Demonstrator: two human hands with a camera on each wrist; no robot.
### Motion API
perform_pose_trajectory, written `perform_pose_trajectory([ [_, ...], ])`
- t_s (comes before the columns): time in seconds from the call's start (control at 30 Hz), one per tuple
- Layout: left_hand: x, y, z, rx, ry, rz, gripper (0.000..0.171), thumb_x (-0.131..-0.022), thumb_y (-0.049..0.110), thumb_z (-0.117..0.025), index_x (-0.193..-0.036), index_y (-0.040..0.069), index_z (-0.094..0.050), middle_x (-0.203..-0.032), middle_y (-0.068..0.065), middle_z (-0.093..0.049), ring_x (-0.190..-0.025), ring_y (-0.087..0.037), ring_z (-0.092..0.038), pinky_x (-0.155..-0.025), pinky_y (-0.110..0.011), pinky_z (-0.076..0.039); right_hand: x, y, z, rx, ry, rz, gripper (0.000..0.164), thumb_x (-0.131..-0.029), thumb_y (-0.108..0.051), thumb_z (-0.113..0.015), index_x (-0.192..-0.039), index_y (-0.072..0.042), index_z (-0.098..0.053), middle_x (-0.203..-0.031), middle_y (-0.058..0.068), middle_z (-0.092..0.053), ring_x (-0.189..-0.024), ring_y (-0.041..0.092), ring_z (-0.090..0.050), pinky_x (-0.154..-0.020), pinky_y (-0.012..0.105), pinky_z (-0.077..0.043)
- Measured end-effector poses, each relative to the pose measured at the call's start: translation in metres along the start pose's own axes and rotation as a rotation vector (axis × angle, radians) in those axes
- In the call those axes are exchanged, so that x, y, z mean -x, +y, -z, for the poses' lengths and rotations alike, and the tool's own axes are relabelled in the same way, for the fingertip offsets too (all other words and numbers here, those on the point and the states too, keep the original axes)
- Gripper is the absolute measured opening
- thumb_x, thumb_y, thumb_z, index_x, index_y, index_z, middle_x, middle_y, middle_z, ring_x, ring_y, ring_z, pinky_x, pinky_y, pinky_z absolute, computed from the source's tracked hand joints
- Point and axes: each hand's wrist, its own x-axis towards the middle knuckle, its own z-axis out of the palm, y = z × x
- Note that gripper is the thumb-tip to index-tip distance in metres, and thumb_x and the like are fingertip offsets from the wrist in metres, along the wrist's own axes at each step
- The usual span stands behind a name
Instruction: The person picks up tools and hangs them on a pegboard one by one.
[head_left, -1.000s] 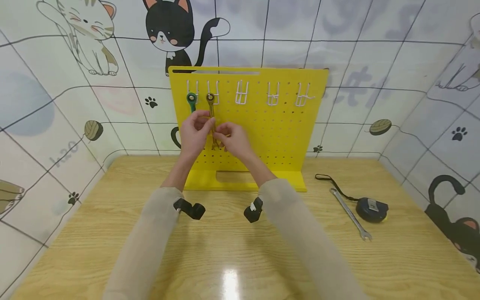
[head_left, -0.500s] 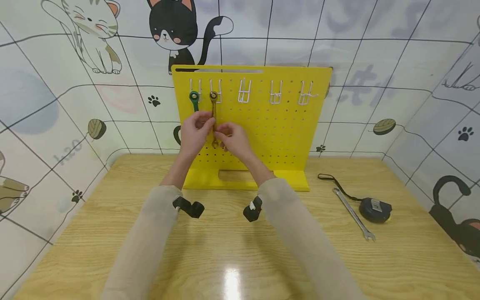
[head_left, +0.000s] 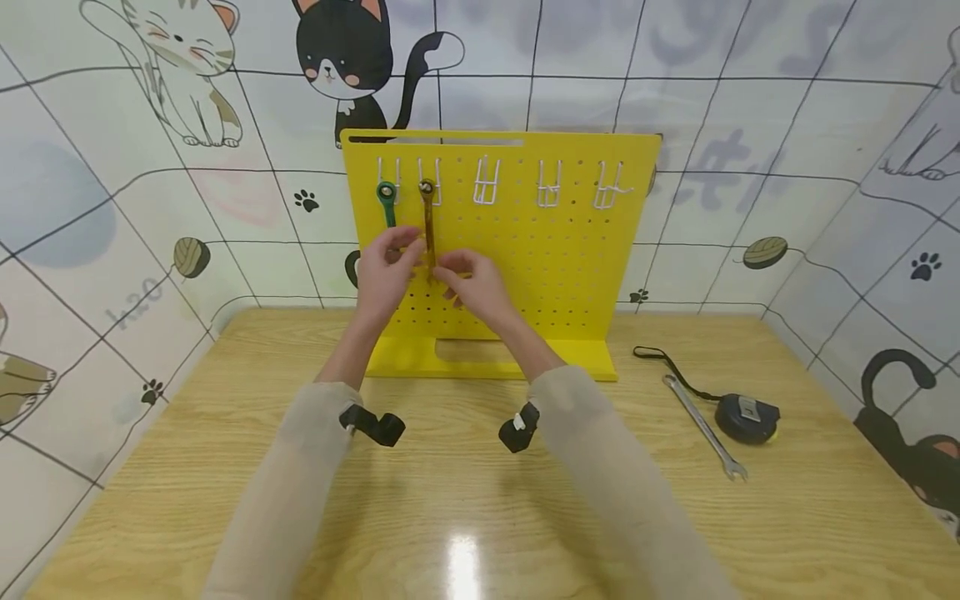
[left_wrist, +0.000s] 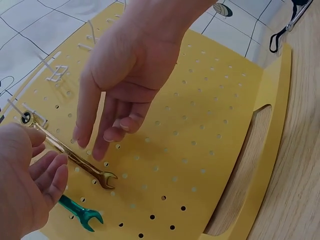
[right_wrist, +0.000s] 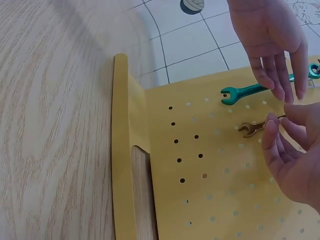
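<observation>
A gold ratcheting combination wrench (head_left: 429,218) hangs by its ring end from a white hook on the yellow pegboard (head_left: 540,267), open end downward. My left hand (head_left: 384,273) is just left of it, fingers loosely bent, in front of the middle of a green wrench (head_left: 387,200). To the right, my right hand (head_left: 480,287) is beside the gold wrench's lower end, fingers relaxed and spread a little. The left wrist view shows the gold shaft (left_wrist: 75,156) running between both hands, ungripped, with the green wrench's open end (left_wrist: 89,217) below it.
Three more white hooks (head_left: 486,183) line the board's top right. Right of the board, a silver wrench (head_left: 705,427) and a dark tape measure (head_left: 747,418) with a strap lie on the wooden table (head_left: 450,475). A cat-patterned backdrop (head_left: 690,108) stands behind.
Both hands have let go of the gold wrench; the right has drawn slightly right and down, the left slightly left. The wrench's lower end has turned and it now hangs by itself.
</observation>
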Motion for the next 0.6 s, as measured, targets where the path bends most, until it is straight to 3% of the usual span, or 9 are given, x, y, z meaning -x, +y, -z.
perform_pose_trajectory([
  [0.13, 0.004, 0.0, 0.001, 0.014, -0.004, 0.004, 0.034, -0.103, 0.022, -0.06, -0.129, 0.0, -0.063, -0.119, -0.012, -0.065, -0.097, -0.033, -0.065, -0.077, -0.03, -0.055, 0.006, -0.002, 0.004, 0.019, -0.028, 0.033, 0.03, -0.101, -0.018, -0.064, -0.125, 0.001, -0.062, -0.116, 0.013, -0.066, -0.09, 0.046, -0.064, -0.075, 0.055, -0.056],
  [0.3, 0.009, -0.002, 0.0, 0.034, -0.029, 0.013, 0.036, -0.103, 0.022, -0.06, -0.131, -0.001, -0.061, -0.121, -0.015, -0.064, -0.099, -0.036, -0.062, -0.081, -0.037, -0.056, 0.015, 0.0, 0.014, 0.031, -0.047, 0.082, 0.032, -0.102, -0.017, -0.064, -0.127, 0.003, -0.062, -0.112, 0.013, -0.066, -0.087, 0.047, -0.063, -0.067, 0.048, -0.057],
  [0.6, 0.025, -0.006, -0.007, 0.081, -0.065, 0.024, 0.034, -0.103, 0.018, -0.06, -0.127, -0.005, -0.061, -0.121, -0.022, -0.064, -0.103, -0.043, -0.059, -0.082, -0.037, -0.054, 0.038, 0.002, 0.042, 0.072, -0.078, 0.11, 0.035, -0.102, -0.02, -0.064, -0.127, 0.004, -0.061, -0.11, 0.012, -0.065, -0.077, 0.026, -0.063, -0.063, 0.036, -0.056],
])
